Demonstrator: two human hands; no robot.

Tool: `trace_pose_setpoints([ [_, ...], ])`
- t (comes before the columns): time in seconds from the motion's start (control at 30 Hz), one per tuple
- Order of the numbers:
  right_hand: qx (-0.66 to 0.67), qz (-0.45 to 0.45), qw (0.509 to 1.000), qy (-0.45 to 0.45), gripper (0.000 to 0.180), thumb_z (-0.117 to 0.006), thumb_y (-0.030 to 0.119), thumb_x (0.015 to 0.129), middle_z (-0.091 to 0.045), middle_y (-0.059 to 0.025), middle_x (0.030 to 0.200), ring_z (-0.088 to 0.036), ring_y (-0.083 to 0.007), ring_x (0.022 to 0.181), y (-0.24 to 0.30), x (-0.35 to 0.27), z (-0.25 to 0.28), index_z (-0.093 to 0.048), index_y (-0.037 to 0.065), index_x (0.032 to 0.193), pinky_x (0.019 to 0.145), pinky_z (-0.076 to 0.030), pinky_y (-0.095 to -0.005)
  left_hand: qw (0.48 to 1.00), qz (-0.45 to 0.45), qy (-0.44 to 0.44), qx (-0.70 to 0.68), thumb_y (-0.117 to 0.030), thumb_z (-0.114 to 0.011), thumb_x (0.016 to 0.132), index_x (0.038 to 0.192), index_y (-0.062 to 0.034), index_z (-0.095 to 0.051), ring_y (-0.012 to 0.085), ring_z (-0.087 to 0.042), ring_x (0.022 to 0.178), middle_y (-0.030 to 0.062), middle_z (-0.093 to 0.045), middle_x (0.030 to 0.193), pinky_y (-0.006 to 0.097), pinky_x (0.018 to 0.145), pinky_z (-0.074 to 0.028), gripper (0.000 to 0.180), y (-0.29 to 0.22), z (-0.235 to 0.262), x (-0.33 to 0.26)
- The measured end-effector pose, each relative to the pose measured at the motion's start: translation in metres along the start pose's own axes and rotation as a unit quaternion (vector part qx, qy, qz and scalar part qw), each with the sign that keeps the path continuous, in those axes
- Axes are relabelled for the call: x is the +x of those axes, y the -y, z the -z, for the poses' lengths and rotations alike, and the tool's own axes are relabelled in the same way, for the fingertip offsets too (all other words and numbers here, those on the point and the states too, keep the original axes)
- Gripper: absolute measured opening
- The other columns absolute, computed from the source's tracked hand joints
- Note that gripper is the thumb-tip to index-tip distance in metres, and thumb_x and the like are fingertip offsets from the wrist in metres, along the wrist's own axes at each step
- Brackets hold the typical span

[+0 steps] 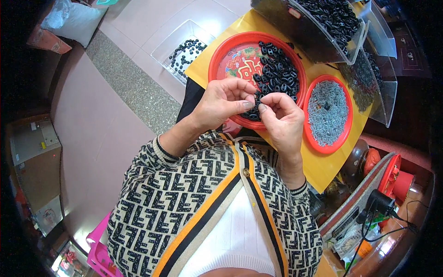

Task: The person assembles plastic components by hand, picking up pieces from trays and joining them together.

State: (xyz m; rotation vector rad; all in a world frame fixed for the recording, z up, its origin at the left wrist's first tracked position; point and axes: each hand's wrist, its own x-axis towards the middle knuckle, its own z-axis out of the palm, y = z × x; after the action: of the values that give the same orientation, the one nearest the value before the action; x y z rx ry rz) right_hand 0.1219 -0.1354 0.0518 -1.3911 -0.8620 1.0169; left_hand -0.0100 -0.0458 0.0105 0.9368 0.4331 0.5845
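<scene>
My left hand [222, 102] and my right hand [285, 121] meet over the near rim of a round red tray [213, 62]. Thumb and fingers of each are pinched together, with a small black plastic piece [257, 104] between the fingertips, mostly hidden by them. Inside the tray lies a heap of black oval pieces with holes [277, 69], piled on its right side over a printed floor. Beside my right hand stands an oval red tray [349, 121] full of small silvery metal parts [325, 124].
A yellow board [318, 171] carries the trays. Clear bins [307, 34] of black pieces stand at the far right. On the floor at far left sits a clear box [161, 51] holding small black pieces. A black adapter with cables [383, 201] lies at the near right.
</scene>
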Motion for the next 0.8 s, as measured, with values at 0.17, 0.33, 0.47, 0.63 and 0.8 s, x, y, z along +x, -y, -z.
trace_pose_setpoints([
  [0.17, -0.067, 0.022, 0.997, -0.014, 0.006, -0.056, -0.002, 0.077, -0.057, 0.0011, 0.072, -0.051, -0.0027, 0.064, -0.005, 0.0, 0.0, -0.057, 0.0, 0.082, 0.055, -0.042, -0.0178, 1.0, -0.003, 0.0, 0.011, 0.001, -0.061, 0.077, 0.098, 0.0018, -0.055, 0.0068, -0.056, 0.076, 0.0018, -0.058, 0.082, 0.02, 0.069, -0.047, 0.022, 0.001, 0.0, 0.0],
  [0.33, -0.144, 0.065, 0.987, -0.031, 0.006, -0.058, -0.003, 0.074, -0.056, -0.0007, 0.07, -0.05, -0.0033, 0.06, -0.009, -0.001, -0.003, -0.058, 0.0, 0.08, 0.052, -0.04, -0.0179, 0.997, -0.041, -0.011, 0.064, 0.004, -0.059, 0.076, 0.093, 0.0034, -0.056, 0.0063, -0.055, 0.074, 0.0021, -0.058, 0.081, 0.02, 0.067, -0.047, 0.018, 0.0, -0.004, -0.001],
  [0.47, -0.169, 0.078, 0.981, -0.047, 0.005, -0.057, -0.003, 0.072, -0.058, -0.0062, 0.068, -0.054, -0.0076, 0.058, -0.01, -0.002, -0.004, -0.058, -0.001, 0.077, 0.051, -0.043, -0.0213, 0.979, -0.059, -0.035, 0.191, 0.006, -0.059, 0.074, 0.089, 0.0038, -0.057, 0.0065, -0.054, 0.073, 0.0021, -0.058, 0.078, 0.02, 0.066, -0.047, 0.016, -0.003, -0.008, -0.002],
  [0.63, -0.156, 0.081, 0.983, -0.05, 0.006, -0.057, -0.003, 0.072, -0.059, -0.0067, 0.068, -0.055, -0.0089, 0.058, -0.017, -0.001, -0.003, -0.058, -0.001, 0.077, 0.052, -0.043, -0.0218, 0.952, -0.081, -0.046, 0.29, 0.007, -0.059, 0.072, 0.085, 0.0027, -0.058, 0.0067, -0.054, 0.074, 0.0016, -0.057, 0.079, 0.02, 0.066, -0.047, 0.013, -0.004, -0.013, -0.001],
  [0.8, -0.138, 0.072, 0.986, -0.053, 0.007, -0.056, -0.004, 0.071, -0.059, -0.0073, 0.069, -0.056, -0.0099, 0.059, -0.027, -0.001, -0.002, -0.059, -0.002, 0.077, 0.052, -0.044, -0.0221, 0.941, -0.113, -0.067, 0.312, 0.008, -0.058, 0.071, 0.079, 0.0031, -0.058, 0.0058, -0.052, 0.063, 0.0033, -0.057, 0.067, 0.021, 0.056, -0.045, 0.01, 0.0, -0.016, 0.002],
])
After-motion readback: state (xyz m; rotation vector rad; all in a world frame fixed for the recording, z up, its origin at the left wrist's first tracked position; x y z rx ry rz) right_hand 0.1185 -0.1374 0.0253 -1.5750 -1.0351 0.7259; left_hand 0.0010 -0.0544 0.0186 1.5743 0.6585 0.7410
